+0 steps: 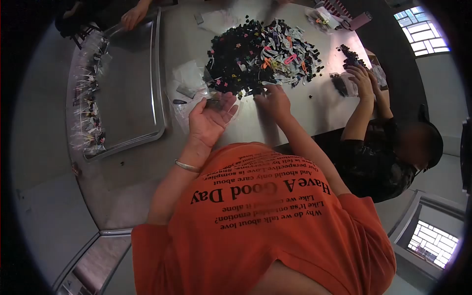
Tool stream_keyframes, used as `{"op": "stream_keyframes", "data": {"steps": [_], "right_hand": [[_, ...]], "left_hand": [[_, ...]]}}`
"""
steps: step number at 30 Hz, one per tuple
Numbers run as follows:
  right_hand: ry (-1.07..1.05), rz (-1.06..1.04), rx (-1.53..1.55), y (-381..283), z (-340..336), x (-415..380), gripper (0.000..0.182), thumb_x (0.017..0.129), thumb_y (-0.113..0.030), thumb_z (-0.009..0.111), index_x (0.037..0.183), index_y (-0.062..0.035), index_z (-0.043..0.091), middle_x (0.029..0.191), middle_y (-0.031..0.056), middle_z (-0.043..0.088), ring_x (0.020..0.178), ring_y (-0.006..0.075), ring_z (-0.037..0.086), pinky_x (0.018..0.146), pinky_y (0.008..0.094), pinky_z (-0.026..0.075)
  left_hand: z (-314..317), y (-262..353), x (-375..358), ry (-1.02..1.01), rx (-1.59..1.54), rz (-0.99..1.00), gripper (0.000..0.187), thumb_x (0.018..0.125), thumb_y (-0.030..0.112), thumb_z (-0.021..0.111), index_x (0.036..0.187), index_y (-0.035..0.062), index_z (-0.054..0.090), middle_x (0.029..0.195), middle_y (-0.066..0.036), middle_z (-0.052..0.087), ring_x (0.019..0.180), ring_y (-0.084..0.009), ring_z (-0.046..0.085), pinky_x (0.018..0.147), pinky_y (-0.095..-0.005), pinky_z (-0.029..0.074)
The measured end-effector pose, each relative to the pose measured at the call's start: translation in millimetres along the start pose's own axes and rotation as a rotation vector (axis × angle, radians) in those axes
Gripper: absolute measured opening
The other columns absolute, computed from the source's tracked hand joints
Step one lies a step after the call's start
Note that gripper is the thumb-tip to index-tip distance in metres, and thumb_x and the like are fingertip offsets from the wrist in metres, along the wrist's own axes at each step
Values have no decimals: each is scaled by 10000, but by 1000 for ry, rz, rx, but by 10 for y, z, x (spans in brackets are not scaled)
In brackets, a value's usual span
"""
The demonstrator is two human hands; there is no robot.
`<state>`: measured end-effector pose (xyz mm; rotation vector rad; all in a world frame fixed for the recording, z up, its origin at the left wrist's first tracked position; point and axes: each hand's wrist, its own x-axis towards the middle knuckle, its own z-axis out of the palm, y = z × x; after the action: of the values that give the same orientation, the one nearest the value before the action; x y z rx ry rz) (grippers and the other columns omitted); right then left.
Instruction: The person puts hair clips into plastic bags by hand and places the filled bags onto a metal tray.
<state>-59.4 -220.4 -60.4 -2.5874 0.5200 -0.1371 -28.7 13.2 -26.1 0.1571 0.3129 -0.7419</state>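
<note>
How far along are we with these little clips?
Partway, by the look of it. Done, seemingly: the row of filled clear packets along the tray's left side. In hand: your left hand is palm up near the clear plastic, and your right hand is at the pile's near edge; anything it holds is unclear. Left: that big mixed pile.

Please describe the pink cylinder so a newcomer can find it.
On the grey table, find the large pile of small pieces. Past its far right side is the pink cylinder, plain in colour, unlike the striped thing near it.
</note>
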Motion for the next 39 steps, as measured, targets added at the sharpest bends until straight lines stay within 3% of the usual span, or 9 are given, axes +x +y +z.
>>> {"op": "stream_keyframes", "data": {"steps": [9, 13, 20, 24, 27, 31, 34, 36, 39], "right_hand": [[-9, -6, 53, 70, 107, 122, 348, 708, -215, 687, 1014, -59, 628, 879, 120, 644, 800, 271, 639, 734, 370, 504], [-2, -50, 71, 72, 101, 96, 340, 700, -174, 692, 1010, -49, 631, 879, 120, 647, 789, 259, 644, 729, 356, 508], [-67, 127, 388, 78, -9, 95, 335, 707, -110, 714, 1022, -27, 636, 854, 114, 672, 748, 163, 644, 705, 294, 512], [-57, -85, 743, -479, -459, -238, 174, 780, -42, 679, 942, 2, 634, 812, 30, 662, 770, 72, 612, 648, 214, 490], [20, -489, 688, -854, -654, -407, 175, 735, 2, 714, 893, -35, 649, 852, 31, 644, 665, 44, 575, 540, 171, 442], [88, -705, 544, -1095, -590, -433, 211, 689, -11, 753, 875, -75, 676, 862, 47, 605, 570, 59, 522, 449, 193, 380], [139, -425, 487, -1039, -639, -440, 259, 696, -39, 764, 926, -40, 644, 818, 25, 591, 578, 59, 498, 502, 188, 408], [-79, -145, 649, -956, -545, -422, 357, 728, -41, 742, 1042, -10, 575, 767, 10, 587, 611, 55, 519, 533, 181, 418], [-327, -89, 734, -951, -450, -417, 434, 771, -36, 693, 1150, 1, 485, 761, 21, 600, 668, 66, 560, 569, 204, 446]], "left_hand": [[-84, 21, -10, 44, 12, 14, 420, 946, 277, 320, 1193, -42, 434, 1268, -215, 479, 1197, -367, 458, 999, -485, 383], [-44, 3, -1, 67, 16, 24, 378, 937, 281, 335, 1099, -20, 496, 1192, -220, 534, 1145, -365, 506, 978, -492, 411], [-72, -5, 32, 58, -5, 45, 426, 945, 300, 319, 1147, -53, 445, 1204, -246, 512, 1143, -372, 501, 987, -490, 407], [-36, -1, 31, 104, -17, 70, 459, 960, 336, 274, 1126, -58, 440, 1206, -250, 506, 1149, -374, 492, 989, -485, 406], [-82, -51, 96, 53, -38, 73, 495, 966, 363, 248, 1139, -63, 431, 1204, -249, 506, 1157, -372, 483, 1002, -483, 392], [-4, -96, 78, -3, 23, 74, 529, 971, 394, 226, 1150, -57, 435, 1202, -238, 510, 1168, -373, 469, 1011, -481, 378], [116, -79, 17, 59, 31, 152, 530, 974, 402, 225, 1161, -43, 443, 1202, -231, 512, 1177, -367, 459, 1015, -481, 373], [130, -40, -19, 41, -31, 152, 503, 972, 346, 237, 1221, -50, 422, 1267, -255, 458, 1208, -369, 428, 1038, -470, 344], [65, -42, 24, -65, -84, 119, 442, 970, 300, 283, 1212, -31, 446, 1285, -233, 455, 1226, -355, 421, 1050, -482, 321]]}}
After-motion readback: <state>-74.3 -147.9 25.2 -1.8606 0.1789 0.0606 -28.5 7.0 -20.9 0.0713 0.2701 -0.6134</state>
